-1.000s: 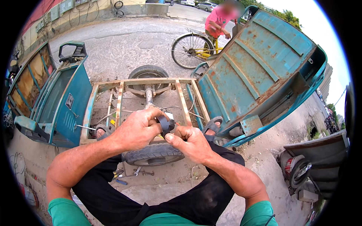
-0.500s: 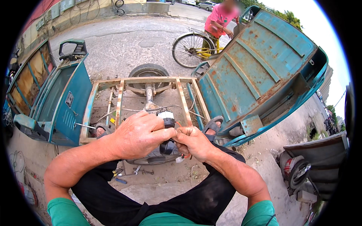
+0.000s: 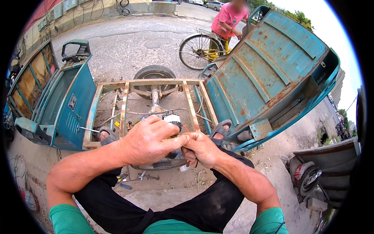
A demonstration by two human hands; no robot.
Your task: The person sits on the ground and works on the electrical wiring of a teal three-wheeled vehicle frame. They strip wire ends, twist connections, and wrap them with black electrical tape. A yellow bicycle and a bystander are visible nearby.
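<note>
My left hand [image 3: 150, 140] is closed, its back toward me, around a black part with a round silver top [image 3: 172, 118]. Most of that part is hidden behind my fingers. Up against the left thumb, my right hand [image 3: 203, 150] is pinched tight, and what lies between its fingertips is hidden. Orange wire [image 3: 186, 128] shows just above the right hand, and a white plug [image 3: 184, 168] hangs below it. Beyond my hands lies a rusty, teal-flecked metal frame [image 3: 152, 82] with an axle [image 3: 155, 97] and a wheel [image 3: 154, 71].
A teal cargo bed [image 3: 265, 62] stands tipped up at the right, a teal body section [image 3: 74, 105] at the left. Wrenches and other hand tools [image 3: 142, 175] lie on the ground between my legs. A person in pink [image 3: 226, 21] stands by a yellow bicycle [image 3: 199, 51].
My hands have shifted slightly and press closer together. Less of the black part shows below my left thumb. The person by the bicycle has moved a little.
</note>
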